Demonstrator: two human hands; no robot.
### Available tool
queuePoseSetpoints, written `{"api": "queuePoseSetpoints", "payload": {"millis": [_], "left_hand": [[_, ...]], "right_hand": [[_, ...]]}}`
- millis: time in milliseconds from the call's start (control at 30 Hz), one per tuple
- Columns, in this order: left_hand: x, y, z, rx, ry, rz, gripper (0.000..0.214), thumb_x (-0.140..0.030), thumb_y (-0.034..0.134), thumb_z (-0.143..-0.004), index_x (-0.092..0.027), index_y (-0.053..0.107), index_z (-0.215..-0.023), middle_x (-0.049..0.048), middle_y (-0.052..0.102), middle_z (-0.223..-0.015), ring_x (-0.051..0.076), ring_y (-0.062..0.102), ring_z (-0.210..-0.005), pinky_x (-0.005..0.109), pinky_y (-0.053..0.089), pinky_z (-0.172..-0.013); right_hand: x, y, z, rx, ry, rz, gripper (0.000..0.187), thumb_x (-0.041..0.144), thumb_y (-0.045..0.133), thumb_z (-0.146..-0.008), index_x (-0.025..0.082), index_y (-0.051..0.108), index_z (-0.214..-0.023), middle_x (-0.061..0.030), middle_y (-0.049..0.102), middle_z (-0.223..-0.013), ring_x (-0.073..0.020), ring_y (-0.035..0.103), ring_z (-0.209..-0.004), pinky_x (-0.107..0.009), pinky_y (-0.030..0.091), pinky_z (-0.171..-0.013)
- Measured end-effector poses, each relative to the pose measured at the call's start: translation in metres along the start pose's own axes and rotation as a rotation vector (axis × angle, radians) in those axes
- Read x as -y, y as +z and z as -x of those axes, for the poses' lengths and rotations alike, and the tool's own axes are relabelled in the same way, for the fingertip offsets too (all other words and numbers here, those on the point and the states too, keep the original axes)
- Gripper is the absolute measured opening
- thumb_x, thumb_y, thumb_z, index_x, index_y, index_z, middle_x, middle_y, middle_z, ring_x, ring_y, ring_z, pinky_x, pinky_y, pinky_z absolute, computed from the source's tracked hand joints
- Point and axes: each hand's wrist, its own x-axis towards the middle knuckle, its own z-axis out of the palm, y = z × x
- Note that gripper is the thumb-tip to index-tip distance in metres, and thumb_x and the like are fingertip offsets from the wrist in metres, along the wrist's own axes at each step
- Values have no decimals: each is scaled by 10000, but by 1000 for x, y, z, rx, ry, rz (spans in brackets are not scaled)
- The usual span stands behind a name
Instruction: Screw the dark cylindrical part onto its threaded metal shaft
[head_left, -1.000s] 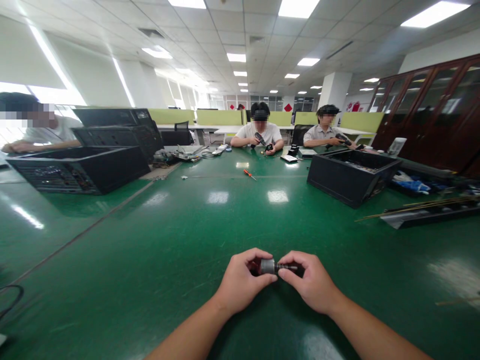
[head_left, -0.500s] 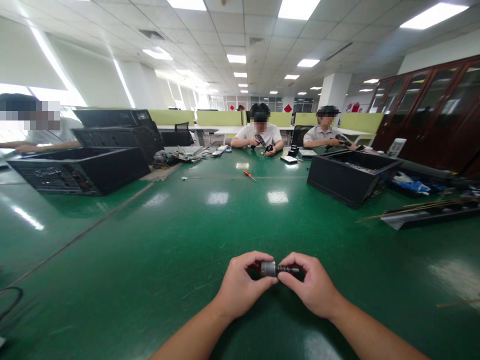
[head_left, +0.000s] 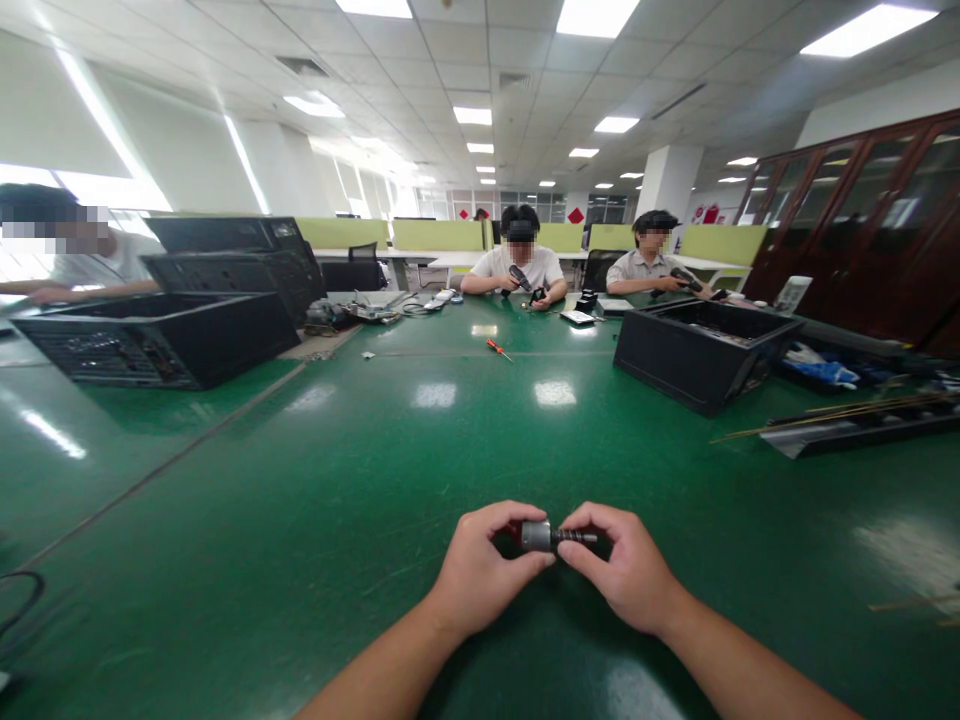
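Note:
Above the green table, my left hand (head_left: 491,560) is closed around a small grey metal cylinder (head_left: 535,536), thumb below and fingers above. Something dark red shows behind the cylinder, inside that hand's curl. From the cylinder's right end sticks a thin rod with a coil spring (head_left: 576,536) around it, pointing right. My right hand (head_left: 626,565) is closed at this end, its thumb and index fingertips pinching the rod close to the cylinder. The rod's tip lies free inside the right hand's curl. Both hands' fingertips nearly meet.
An orange screwdriver (head_left: 496,348) lies ahead on the green table (head_left: 360,480). Black computer cases stand at left (head_left: 247,335) and right (head_left: 667,360). A metal channel with thin rods (head_left: 832,425) is at far right. Several people sit around; two hold power-tool-like objects.
My hands keep almost the same place and grip. The right fingertips have shifted very slightly on the spring rod. The person at the left has moved a little.

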Motion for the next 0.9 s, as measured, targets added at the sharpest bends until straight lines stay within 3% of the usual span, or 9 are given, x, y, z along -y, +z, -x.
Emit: {"api": "queuePoseSetpoints", "payload": {"millis": [900], "left_hand": [[1, -5, 0, -11, 88, -4, 301, -197, 820, -684, -226, 744, -974, 32, 755, -938, 222, 706, -865, 311, 530, -798]], "right_hand": [[3, 0, 1, -31, -12, -17, 84, 258, 662, -826, 180, 684, -805, -2, 643, -727, -161, 567, -694, -265, 407, -673]]}}
